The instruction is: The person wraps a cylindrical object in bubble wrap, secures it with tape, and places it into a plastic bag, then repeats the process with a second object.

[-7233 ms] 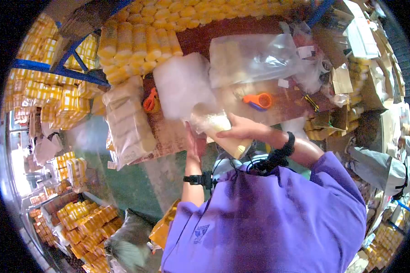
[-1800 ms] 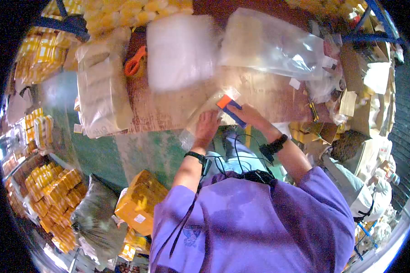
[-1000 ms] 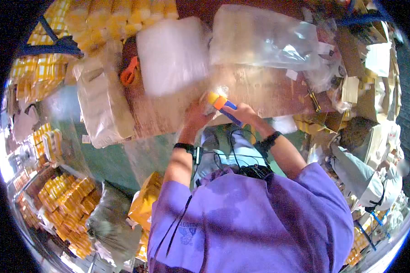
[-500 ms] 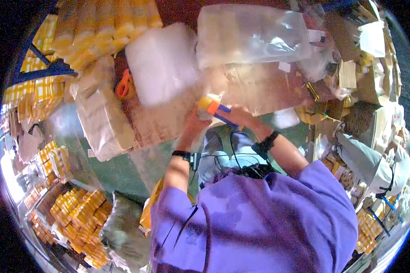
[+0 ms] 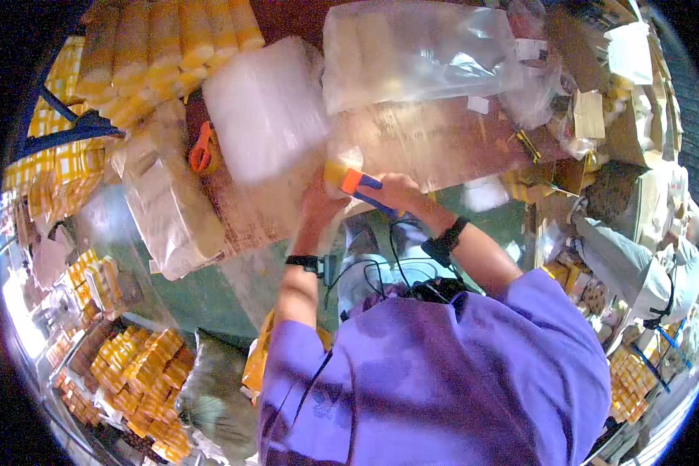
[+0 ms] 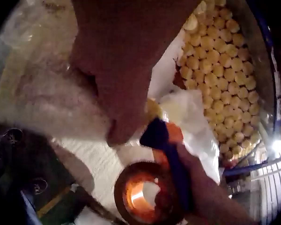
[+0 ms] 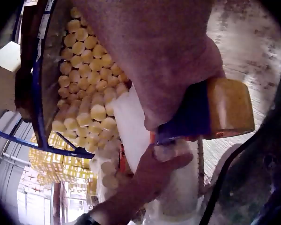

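Observation:
My right hand (image 5: 400, 193) grips a tape dispenser (image 5: 373, 191) by its blue handle. Its orange head points toward my left hand, and a roll of tape (image 7: 232, 108) sits on it in the right wrist view. My left hand (image 5: 321, 203) holds a package in clear plastic (image 6: 42, 93), fingers at the end beside the dispenser's head. A yellowish end of the package shows in the head view, and my left hand covers part of the rest. Both hands are over the front edge of the table (image 5: 435, 147).
White wrapping sheets (image 5: 268, 109) and a large clear plastic bag (image 5: 419, 54) lie farther back. A plastic-wrapped bundle (image 5: 167, 194) and an orange looped tool (image 5: 202, 147) are at the left. Stacked yellow rolls (image 5: 171, 35) stand behind; another person (image 5: 629, 264) is at the right.
Earlier the dispenser lay on the table while both hands held the package; now the right hand grips it. Lately its head has tilted at the package's end, hands shifting slightly left in view.

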`<state>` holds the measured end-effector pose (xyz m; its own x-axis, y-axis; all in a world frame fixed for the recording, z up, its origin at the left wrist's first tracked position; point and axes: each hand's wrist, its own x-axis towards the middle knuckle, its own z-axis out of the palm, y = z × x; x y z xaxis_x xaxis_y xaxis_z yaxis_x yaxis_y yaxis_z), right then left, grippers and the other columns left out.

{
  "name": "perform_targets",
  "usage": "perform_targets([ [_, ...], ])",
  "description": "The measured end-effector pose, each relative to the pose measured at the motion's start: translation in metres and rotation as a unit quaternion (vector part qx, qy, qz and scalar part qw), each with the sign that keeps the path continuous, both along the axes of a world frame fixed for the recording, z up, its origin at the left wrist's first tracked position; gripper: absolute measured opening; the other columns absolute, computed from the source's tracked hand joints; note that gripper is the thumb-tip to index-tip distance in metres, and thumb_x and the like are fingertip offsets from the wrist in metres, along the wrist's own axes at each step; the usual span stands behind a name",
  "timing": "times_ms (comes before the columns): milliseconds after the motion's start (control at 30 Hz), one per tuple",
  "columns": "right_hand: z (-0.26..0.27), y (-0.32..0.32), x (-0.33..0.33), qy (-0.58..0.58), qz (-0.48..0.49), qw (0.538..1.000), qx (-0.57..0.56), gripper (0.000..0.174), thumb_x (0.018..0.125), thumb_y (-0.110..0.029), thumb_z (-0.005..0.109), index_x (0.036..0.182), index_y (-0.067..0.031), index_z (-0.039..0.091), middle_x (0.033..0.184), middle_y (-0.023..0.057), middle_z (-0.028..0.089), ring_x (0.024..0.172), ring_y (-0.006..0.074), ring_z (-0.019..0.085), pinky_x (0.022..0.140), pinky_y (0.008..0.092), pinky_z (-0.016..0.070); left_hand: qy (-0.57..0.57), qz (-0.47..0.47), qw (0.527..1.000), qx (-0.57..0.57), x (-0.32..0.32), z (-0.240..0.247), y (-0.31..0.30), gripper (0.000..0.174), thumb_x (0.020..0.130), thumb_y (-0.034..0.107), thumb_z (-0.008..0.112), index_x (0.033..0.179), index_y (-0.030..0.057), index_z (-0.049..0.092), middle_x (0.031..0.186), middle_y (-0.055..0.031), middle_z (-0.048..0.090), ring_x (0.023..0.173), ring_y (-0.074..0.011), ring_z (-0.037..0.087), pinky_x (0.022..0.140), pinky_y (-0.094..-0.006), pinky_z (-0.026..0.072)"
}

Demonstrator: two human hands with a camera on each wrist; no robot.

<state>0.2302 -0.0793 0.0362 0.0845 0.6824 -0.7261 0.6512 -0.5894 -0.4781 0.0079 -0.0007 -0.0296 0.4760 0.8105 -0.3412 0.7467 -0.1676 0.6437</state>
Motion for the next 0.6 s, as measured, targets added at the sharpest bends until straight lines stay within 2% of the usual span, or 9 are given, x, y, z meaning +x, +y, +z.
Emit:
perform_targets([
  [33,0.003,0.0,-0.001,-0.002,-0.005,1.0,-0.012,0.089,0.084,-0.086,0.045,0.093,-0.0025,0.075,0.077,0.0194,0.072,0.074,0.0359,0.074,0.067,0.0443,0.0576,-0.058,-0.008,0.997,-0.041,0.0,0.025,0.01,0.092,0.062,0.035,0.089,0.143,0.0119,0.051,0.132,-0.0191,0.062,0.116,-0.0421,0.061,0.094,-0.054,0.0515],
  [67,0.008,-0.002,-0.002,-0.005,-0.01,1.0,-0.025,0.088,0.084,-0.085,0.046,0.094,-0.0027,0.076,0.077,0.0195,0.072,0.075,0.0355,0.074,0.067,0.0442,0.0576,-0.028,-0.009,0.982,-0.184,0.001,0.05,0.017,0.097,0.06,0.032,0.092,0.144,0.0114,0.048,0.139,-0.0214,0.057,0.12,-0.043,0.057,0.099,-0.0534,0.048],
  [167,-0.012,-0.017,-0.003,-0.061,0.029,0.998,0.011,0.087,0.083,-0.085,0.049,0.097,-0.0039,0.076,0.08,0.0195,0.073,0.077,0.0341,0.074,0.067,0.0441,0.0571,0.061,-0.005,0.998,0.006,0.016,0.055,-0.022,0.106,0.06,0.041,0.091,0.149,0.0111,0.042,0.14,-0.0232,0.053,0.125,-0.042,0.053,0.103,-0.0527,0.0443],
  [267,-0.008,-0.007,-0.002,-0.012,-0.005,0.999,-0.032,0.088,0.08,-0.087,0.051,0.097,-0.0046,0.077,0.081,0.0195,0.073,0.078,0.0327,0.074,0.067,0.0437,0.0567,0.153,0.009,0.968,0.199,0.026,0.055,-0.06,0.114,0.061,0.049,0.091,0.153,0.0109,0.036,0.142,-0.0249,0.05,0.13,-0.041,0.049,0.106,-0.052,0.0407],
  [367,-0.009,-0.003,-0.004,0.026,-0.039,0.997,-0.057,0.088,0.079,-0.087,0.051,0.093,-0.0045,0.076,0.078,0.0185,0.073,0.076,0.0315,0.073,0.065,0.0429,0.0565,0.222,-0.005,0.935,0.275,0.017,0.008,-0.064,0.121,0.057,0.055,0.09,0.153,0.0075,0.035,0.138,-0.0247,0.053,0.128,-0.0404,0.051,0.105,-0.0528,0.0419],
  [433,-0.006,-0.007,0.0,0.039,-0.052,0.996,-0.054,0.088,0.079,-0.088,0.051,0.091,-0.0043,0.076,0.076,0.0178,0.072,0.074,0.031,0.073,0.065,0.0425,0.0564,0.155,0.006,0.983,0.1,0.026,0.057,-0.036,0.123,0.056,0.053,0.091,0.154,0.008,0.033,0.139,-0.0249,0.053,0.129,-0.0404,0.05,0.106,-0.0526,0.0416],
  [500,0.006,-0.008,-0.003,0.077,-0.076,0.993,-0.055,0.088,0.079,-0.088,0.051,0.089,-0.0039,0.076,0.075,0.0174,0.072,0.074,0.0309,0.073,0.065,0.0423,0.0565,0.092,-0.013,0.996,-0.019,0.008,0.051,-0.012,0.124,0.054,0.053,0.092,0.154,0.0083,0.033,0.14,-0.0249,0.052,0.13,-0.0403,0.049,0.107,-0.0527,0.0412],
  [567,0.003,-0.004,-0.011,0.052,-0.053,0.996,-0.053,0.089,0.078,-0.089,0.05,0.089,-0.0035,0.076,0.076,0.0174,0.072,0.075,0.0314,0.073,0.065,0.0427,0.0564,0.028,-0.064,0.995,-0.073,-0.023,-0.01,0.007,0.125,0.054,0.053,0.092,0.154,0.0084,0.033,0.142,-0.0248,0.051,0.132,-0.0403,0.048,0.108,-0.053,0.0407],
  [600,0.003,-0.002,-0.014,0.038,-0.041,0.997,-0.052,0.09,0.078,-0.089,0.05,0.089,-0.0033,0.075,0.076,0.0174,0.072,0.075,0.0316,0.073,0.065,0.0429,0.0564,0.055,-0.073,0.995,-0.043,-0.025,-0.003,0.006,0.123,0.056,0.052,0.091,0.155,0.0082,0.032,0.143,-0.0247,0.05,0.133,-0.0403,0.047,0.109,-0.0527,0.0401],
])
